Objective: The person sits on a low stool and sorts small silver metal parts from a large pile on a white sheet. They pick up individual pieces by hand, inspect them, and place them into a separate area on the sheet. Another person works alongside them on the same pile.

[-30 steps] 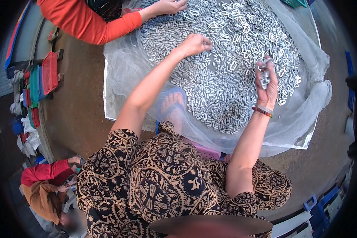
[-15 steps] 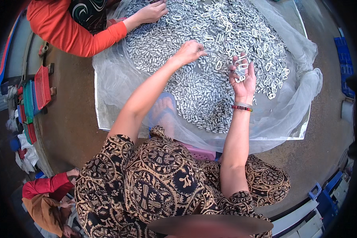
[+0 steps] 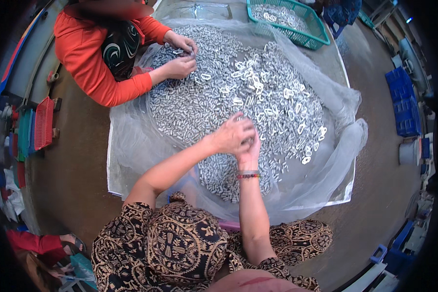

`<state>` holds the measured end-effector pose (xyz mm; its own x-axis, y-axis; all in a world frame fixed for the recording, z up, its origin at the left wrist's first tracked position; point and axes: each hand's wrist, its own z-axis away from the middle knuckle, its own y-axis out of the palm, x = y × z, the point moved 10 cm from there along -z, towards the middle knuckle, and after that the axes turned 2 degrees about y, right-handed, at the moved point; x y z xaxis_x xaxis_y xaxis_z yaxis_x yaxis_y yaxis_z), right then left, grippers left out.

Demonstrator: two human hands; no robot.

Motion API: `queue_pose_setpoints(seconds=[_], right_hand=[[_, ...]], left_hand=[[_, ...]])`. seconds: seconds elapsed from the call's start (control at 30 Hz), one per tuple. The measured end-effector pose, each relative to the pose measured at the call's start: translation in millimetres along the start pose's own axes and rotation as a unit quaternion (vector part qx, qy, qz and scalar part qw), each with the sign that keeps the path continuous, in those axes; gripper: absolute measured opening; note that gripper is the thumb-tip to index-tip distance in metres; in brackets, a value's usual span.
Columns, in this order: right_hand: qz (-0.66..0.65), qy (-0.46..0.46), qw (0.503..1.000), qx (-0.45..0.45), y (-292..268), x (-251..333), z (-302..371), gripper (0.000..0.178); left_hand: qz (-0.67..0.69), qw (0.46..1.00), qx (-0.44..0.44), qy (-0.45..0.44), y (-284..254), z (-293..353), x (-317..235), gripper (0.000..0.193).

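Note:
My left hand (image 3: 232,136) is curled over my right hand (image 3: 250,153), and the two meet above the near part of a wide pile. The left fingers are bent and slightly blurred; they cover most of the right fingers and whatever lies between the palms. Small silver capsule-shaped metal pieces (image 3: 180,114) make up most of the pile. Among them, mainly beyond and to the right of my hands, lie pale flat oval metal links (image 3: 258,87). Everything rests on a sheer white mesh cloth (image 3: 306,194).
Across at the left, a co-worker in an orange sleeve (image 3: 90,68) handles small pieces with both hands. A green basket (image 3: 321,41) holding more metal pieces stands at the far right. Blue crates (image 3: 403,102) are at the right edge, a red basket (image 3: 44,121) at the left.
My hands, apart before, are now together. The right moved left from over the links, where several lay in its palm; those are now hidden. The view has shifted, showing the green basket.

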<state>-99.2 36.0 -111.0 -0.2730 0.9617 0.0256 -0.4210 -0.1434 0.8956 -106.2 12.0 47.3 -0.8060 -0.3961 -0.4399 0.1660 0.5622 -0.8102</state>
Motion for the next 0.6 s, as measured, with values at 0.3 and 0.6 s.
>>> queue_pose_setpoints(seconds=[0.3, 0.6], right_hand=[[-0.171, 0.0, 0.98, -0.106, 72.1, 69.2, -79.1, 0.042], [0.323, -0.136, 0.931, 0.101, 284.9, 172.0, -124.2, 0.064]], left_hand=[[0.074, 0.963, -0.193, -0.174, -79.2, 56.0, 62.3, 0.037], [0.115, 0.965, -0.034, -0.231, 3.2, 85.6, 105.7, 0.029]])
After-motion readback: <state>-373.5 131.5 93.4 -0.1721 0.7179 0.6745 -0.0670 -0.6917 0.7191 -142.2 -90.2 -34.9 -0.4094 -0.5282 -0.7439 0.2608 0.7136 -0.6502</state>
